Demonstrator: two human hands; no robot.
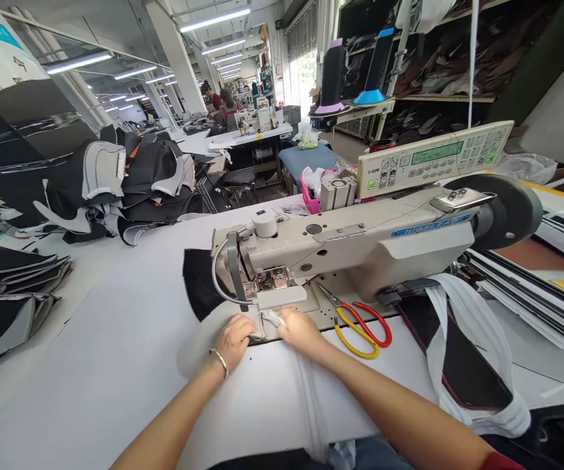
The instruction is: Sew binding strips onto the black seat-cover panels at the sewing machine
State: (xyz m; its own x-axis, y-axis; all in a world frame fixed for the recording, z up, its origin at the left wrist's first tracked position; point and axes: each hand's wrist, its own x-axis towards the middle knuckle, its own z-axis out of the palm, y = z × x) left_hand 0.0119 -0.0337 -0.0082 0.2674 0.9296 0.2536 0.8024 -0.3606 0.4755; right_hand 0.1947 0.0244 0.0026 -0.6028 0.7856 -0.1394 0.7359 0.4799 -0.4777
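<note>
My left hand (235,338), a bangle on its wrist, lies on a white strip of fabric (311,405) just in front of the needle of the cream sewing machine (360,245), fingers curled down on the cloth. My right hand (299,329) pinches the same strip right beside it, below the machine's small lamp. The strip runs back across the white table (130,352) toward my body. A black fabric piece (198,287) lies behind the needle.
Scissors with one red and one yellow handle (360,326) lie right of my hands. Dark cut pieces are stacked at the left (12,287) and behind (130,183). A white-and-dark bundle (463,352) hangs at the right. Other workers (220,108) sit far back.
</note>
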